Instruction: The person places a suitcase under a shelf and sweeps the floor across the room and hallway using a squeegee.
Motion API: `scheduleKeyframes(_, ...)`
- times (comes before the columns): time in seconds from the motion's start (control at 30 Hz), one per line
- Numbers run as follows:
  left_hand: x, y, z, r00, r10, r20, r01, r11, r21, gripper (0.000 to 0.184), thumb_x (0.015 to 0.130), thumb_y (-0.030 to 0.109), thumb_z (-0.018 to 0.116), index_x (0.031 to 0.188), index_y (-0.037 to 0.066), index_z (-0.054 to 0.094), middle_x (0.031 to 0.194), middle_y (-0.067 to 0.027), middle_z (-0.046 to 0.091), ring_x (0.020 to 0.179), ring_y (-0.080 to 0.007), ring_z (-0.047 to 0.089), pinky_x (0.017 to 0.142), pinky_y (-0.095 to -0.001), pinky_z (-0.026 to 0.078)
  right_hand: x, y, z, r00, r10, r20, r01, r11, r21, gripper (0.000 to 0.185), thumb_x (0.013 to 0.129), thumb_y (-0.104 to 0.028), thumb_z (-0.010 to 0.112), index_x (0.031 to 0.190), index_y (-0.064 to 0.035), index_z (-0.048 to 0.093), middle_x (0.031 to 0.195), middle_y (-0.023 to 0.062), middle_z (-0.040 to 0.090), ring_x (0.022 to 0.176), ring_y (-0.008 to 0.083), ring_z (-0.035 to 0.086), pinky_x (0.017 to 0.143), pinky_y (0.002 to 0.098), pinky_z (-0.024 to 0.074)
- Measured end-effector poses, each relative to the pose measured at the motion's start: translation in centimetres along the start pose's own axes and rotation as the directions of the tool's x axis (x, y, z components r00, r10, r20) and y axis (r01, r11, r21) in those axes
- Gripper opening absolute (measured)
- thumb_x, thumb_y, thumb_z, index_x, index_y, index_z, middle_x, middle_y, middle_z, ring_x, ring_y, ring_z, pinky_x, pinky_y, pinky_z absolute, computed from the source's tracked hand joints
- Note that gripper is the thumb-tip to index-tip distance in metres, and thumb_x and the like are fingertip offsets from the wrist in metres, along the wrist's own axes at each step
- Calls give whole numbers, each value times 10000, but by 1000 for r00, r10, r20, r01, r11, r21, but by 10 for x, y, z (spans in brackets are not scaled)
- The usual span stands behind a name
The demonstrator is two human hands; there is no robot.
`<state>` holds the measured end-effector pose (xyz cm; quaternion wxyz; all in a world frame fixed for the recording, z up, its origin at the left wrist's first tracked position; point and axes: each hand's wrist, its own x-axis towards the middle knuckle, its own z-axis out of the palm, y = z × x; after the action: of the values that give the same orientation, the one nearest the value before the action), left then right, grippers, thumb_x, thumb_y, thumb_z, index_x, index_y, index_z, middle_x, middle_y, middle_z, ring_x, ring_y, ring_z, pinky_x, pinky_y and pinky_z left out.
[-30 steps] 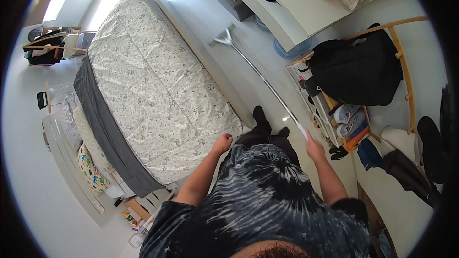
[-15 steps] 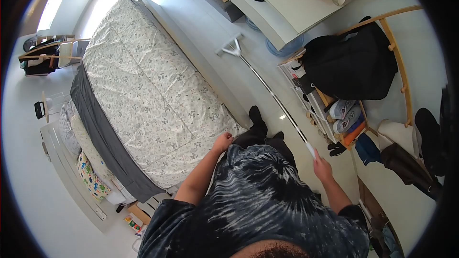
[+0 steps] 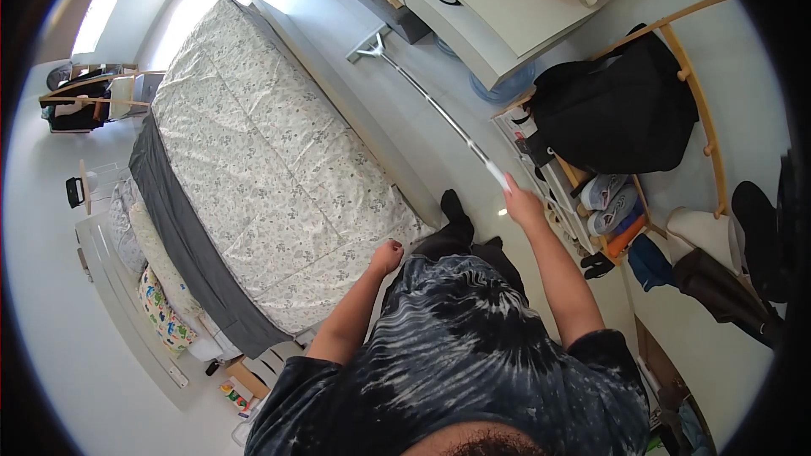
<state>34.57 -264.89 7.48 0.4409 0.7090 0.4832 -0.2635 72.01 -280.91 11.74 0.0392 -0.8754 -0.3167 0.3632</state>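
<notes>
My right hand (image 3: pixel 523 205) is closed around the white grip of a flat mop (image 3: pixel 439 112). The mop's silver pole slants away over the floor, and its wide, flat head lies between the bed and the white cabinet. My left hand (image 3: pixel 388 257), fingers curled in and nothing visible in them, hangs beside the near corner of the bed (image 3: pixel 262 160), which has a pale floral cover. Whether it touches the cover I cannot tell.
A white cabinet (image 3: pixel 515 21) and a blue round container (image 3: pixel 507 84) stand right of the mop head. Nearer on the right, a black bag (image 3: pixel 617 110) hangs from a wooden rack (image 3: pixel 710 131), with shoes (image 3: pixel 610 207) below. My foot (image 3: pixel 456 209) is near the bed corner.
My right hand has moved forward and left, pushing the mop farther away; its head has slid up and left along the floor. My left hand has shifted slightly left.
</notes>
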Motion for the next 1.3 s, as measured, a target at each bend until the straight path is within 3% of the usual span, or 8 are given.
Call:
scheduleKeyframes(0.27, 22, 36, 26, 995, 61, 82, -55, 996, -77, 370, 833, 322, 594, 1069, 43, 653, 1020, -203, 672, 1001, -361, 629, 882, -413, 492, -293, 185, 29, 996, 54, 73, -46, 993, -111, 586, 917, -239, 534, 1457, -202, 310, 697, 178, 608, 638, 400, 607, 588, 506, 482)
scheduleKeyframes(0.4, 16, 55, 31, 997, 51, 66, -46, 996, -77, 370, 836, 315, 590, 1081, 44, 647, 1029, -204, 671, 1004, -362, 629, 889, -414, 489, -376, 209, 10, 963, 195, 189, -149, 961, -233, 579, 919, -229, 530, 1456, -214, 315, 755, 170, 622, 676, 389, 619, 604, 506, 484)
scheduleKeyframes(0.67, -13, 41, 74, 1000, 8, -22, -10, 996, -93, 361, 845, 318, 562, 1081, 59, 648, 1040, -194, 672, 1015, -360, 624, 895, -418, 488, -204, 161, 26, 968, 68, 240, -80, 996, 40, 620, 908, -242, 518, 1472, -241, 260, 839, 265, 638, 786, 447, 625, 689, 529, 478)
scheduleKeyframes(0.77, -38, 36, 97, 995, -61, -76, 54, 995, -80, 347, 844, 313, 557, 1066, 63, 651, 1035, -194, 672, 1014, -357, 624, 897, -416, 488, -107, 104, 14, 980, -121, 159, 98, 985, 144, 611, 910, -273, 485, 1475, -232, 255, 874, 293, 632, 781, 466, 622, 713, 522, 484)
scheduleKeyframes(0.97, -89, 51, 155, 981, -108, -164, 100, 993, -57, 343, 840, 292, 558, 1059, 45, 651, 1023, -192, 678, 1000, -350, 632, 885, -410, 494, -75, 32, -48, 949, -57, 310, -23, 969, 247, 593, 909, -270, 457, 1468, -211, 270, 931, 278, 646, 827, 441, 631, 772, 495, 498)
scheduleKeyframes(1.07, -100, 70, 202, 960, -181, -213, 127, 961, -247, 348, 847, 296, 558, 1063, 40, 652, 1035, -200, 673, 1009, -348, 631, 889, -405, 493, -95, 138, 0, 974, -189, 124, 180, 980, 82, 577, 912, -282, 465, 1457, -211, 288, 930, 279, 646, 855, 449, 628, 788, 513, 483)
scheduleKeyframes(1.17, -101, 84, 269, 967, -169, -193, 101, 943, -317, 352, 853, 302, 559, 1077, 47, 651, 1054, -198, 669, 1023, -345, 628, 897, -405, 489, -169, 267, 21, 975, -132, 179, 125, 991, 52, 587, 922, -308, 466, 1465, -255, 249, 942, 287, 638, 897, 465, 615, 792, 525, 470)
scheduleKeyframes(1.3, -144, 139, 321, 994, -86, -69, 79, 992, -93, 343, 852, 285, 570, 1096, 58, 649, 1063, -184, 671, 1034, -344, 624, 911, -412, 479, -333, 434, 23, 969, -28, 246, 48, 996, -78, 637, 910, -242, 515, 1479, -242, 228, 798, 273, 626, 735, 469, 608, 631, 544, 458)
